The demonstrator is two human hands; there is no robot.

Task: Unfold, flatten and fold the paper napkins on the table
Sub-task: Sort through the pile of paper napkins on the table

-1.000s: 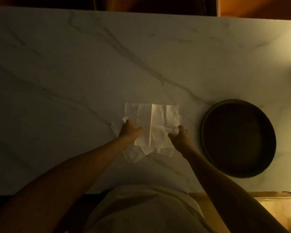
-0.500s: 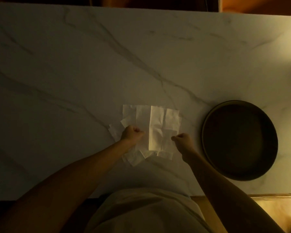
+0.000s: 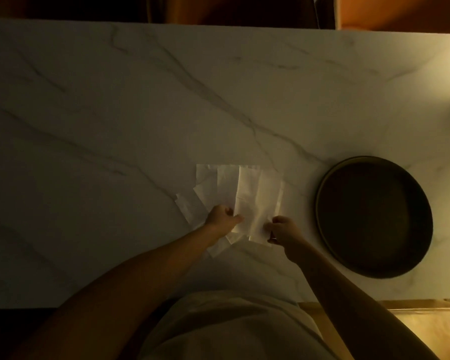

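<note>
A loose pile of white paper napkins (image 3: 211,188) lies on the marble table (image 3: 115,113), near its front middle. The top napkin (image 3: 257,201) is creased and its near edge is raised off the pile. My left hand (image 3: 222,216) pinches that napkin's near left corner. My right hand (image 3: 283,229) pinches its near right corner. Both hands have their fingers closed on the paper. Lower napkins stick out to the left and under my left wrist.
A dark round shallow tray (image 3: 374,216) sits on the table right of the napkins, about a hand's width from my right hand. A shiny metal container (image 3: 431,331) shows at the bottom right, below the table's front edge.
Both hands have closed on the top napkin's near corners and drawn them slightly toward me, lifting that edge. The pile beneath has stayed in place.
</note>
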